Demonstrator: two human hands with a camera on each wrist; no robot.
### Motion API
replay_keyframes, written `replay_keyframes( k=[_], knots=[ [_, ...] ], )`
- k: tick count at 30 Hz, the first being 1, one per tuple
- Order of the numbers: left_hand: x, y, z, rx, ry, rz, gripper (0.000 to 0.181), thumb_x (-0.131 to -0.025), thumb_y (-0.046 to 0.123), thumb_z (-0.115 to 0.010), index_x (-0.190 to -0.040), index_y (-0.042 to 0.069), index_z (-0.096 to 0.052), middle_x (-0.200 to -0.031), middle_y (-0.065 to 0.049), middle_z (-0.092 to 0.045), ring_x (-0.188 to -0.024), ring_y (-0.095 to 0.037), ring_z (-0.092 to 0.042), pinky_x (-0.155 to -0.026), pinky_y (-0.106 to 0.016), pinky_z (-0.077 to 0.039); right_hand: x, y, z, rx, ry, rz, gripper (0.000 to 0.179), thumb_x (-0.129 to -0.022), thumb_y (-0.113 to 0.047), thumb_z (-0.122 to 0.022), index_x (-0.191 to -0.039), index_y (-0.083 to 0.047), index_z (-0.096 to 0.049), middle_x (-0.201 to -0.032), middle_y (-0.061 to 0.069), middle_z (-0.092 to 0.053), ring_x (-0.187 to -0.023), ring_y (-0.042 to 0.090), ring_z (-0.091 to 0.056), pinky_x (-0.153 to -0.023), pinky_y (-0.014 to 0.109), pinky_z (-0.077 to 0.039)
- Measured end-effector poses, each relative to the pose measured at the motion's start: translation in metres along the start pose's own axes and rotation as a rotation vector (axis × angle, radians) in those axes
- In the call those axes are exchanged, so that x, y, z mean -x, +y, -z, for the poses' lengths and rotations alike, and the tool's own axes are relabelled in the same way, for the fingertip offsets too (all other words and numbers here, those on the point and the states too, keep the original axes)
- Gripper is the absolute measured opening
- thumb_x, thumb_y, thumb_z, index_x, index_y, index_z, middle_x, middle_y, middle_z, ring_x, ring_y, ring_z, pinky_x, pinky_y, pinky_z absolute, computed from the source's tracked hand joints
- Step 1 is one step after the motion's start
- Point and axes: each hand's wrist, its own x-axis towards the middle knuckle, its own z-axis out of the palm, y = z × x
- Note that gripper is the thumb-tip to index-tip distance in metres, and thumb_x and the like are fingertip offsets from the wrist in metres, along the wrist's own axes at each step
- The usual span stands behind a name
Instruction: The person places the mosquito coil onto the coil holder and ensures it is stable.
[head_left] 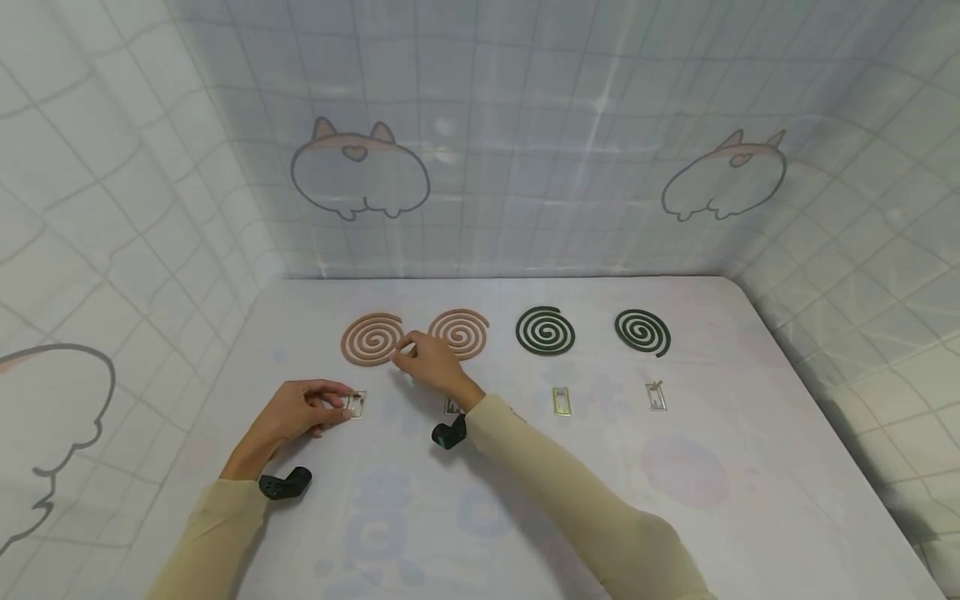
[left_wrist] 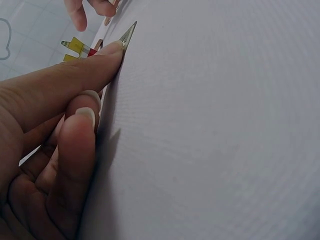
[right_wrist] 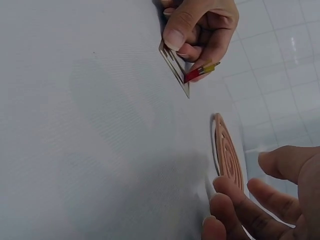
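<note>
My left hand [head_left: 300,408] pinches a small rectangular metal stand [head_left: 360,403] at the table's left, thumb over its near side. A narrow upright tab [right_wrist: 200,72], looking red and yellow, rises from this stand in the right wrist view. My right hand [head_left: 435,362] reaches across to the right edge of the left brown mosquito coil [head_left: 375,341]. In the right wrist view its thumb and fingers are spread apart beside the coil [right_wrist: 230,155]; whether they touch it I cannot tell. A second brown coil [head_left: 460,337] is partly covered by the right hand.
Two green mosquito coils [head_left: 547,332] [head_left: 642,332] lie farther right in the same row. Below them are two more metal stands [head_left: 556,402] [head_left: 656,407]. Another stand [head_left: 452,407] is half hidden by my right wrist. Cloth walls [head_left: 517,208] surround the white table [head_left: 600,483].
</note>
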Motion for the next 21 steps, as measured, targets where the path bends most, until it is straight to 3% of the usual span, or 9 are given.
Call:
replay_keyframes(
  k=[8, 12, 21],
  knots=[
    [0.002, 0.0, 0.0, 0.002, 0.007, -0.008, 0.049, -0.083, 0.027, -0.089, -0.123, 0.005, -0.072, -0.099, -0.014, -0.066, -0.062, -0.017, -0.059, -0.055, -0.031, -0.054, -0.005, -0.009, 0.001, -0.004, 0.012, -0.02, 0.032, -0.1, -0.028, -0.068, -0.124, -0.008, -0.067, -0.094, 0.0, -0.072, -0.07, 0.009, -0.063, -0.06, 0.025, -0.049],
    [0.002, 0.0, 0.0, -0.001, 0.008, -0.005, 0.049, -0.082, 0.028, -0.089, -0.122, 0.005, -0.072, -0.098, -0.013, -0.067, -0.062, -0.017, -0.059, -0.054, -0.031, -0.053, -0.008, -0.01, -0.001, -0.021, 0.03, -0.07, 0.035, -0.099, -0.028, -0.07, -0.127, -0.008, -0.066, -0.091, 0.0, -0.07, -0.068, 0.009, -0.063, -0.059, 0.024, -0.047],
    [0.002, -0.002, -0.001, -0.004, 0.01, -0.015, 0.048, -0.082, 0.028, -0.089, -0.121, 0.006, -0.073, -0.098, -0.013, -0.067, -0.061, -0.016, -0.059, -0.054, -0.031, -0.053, -0.016, -0.014, -0.009, -0.06, 0.033, -0.177, 0.053, -0.098, -0.027, -0.072, -0.144, -0.007, -0.054, -0.069, 0.002, -0.068, -0.053, 0.011, -0.057, -0.05, 0.025, -0.042]
  ],
)
